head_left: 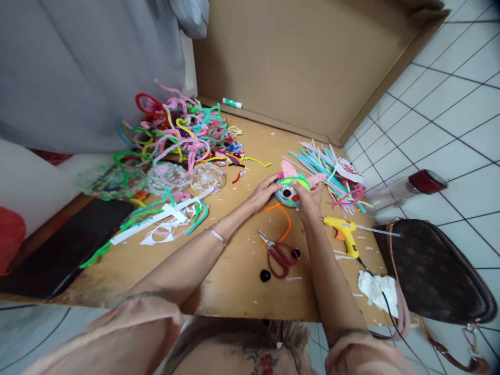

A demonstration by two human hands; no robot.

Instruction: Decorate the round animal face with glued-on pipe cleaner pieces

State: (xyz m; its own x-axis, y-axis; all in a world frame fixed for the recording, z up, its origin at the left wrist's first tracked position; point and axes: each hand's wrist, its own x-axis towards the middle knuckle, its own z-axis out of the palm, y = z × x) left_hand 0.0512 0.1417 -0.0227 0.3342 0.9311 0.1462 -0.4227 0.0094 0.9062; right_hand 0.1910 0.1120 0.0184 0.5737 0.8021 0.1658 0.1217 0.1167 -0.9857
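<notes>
Pipe-cleaner animal face, round and fuzzy, sits between the two hands above the far middle of the wooden table. Bands of turquoise, green and yellow curve over its top, two pink ears stick up and out, and a black eye shows inside a white ring, with a red-orange patch beside it. The left hand grips its left edge, fingers curled against the rim. The right hand clasps the other side, its thumb lying across the front and covering part of it, so whether a second eye is there cannot be told.

An orange pipe cleaner curves over the table just below the face, near the tips of the open red-handled scissors. These lie between the forearms, with one black piece at the handles and another black piece nearby. Right of the right forearm, a yellow glue gun lies with a clear stick in its back; its cord runs past a crumpled white tissue toward a brown handbag. Beyond the right hand, straight pastel pipe cleaners spread in a loose bundle. A large tangle of coloured pipe cleaners crowds the far left, with clear plastic shapes and white paper strips in front of it. A glue stick lies near the cardboard at the back.
</notes>
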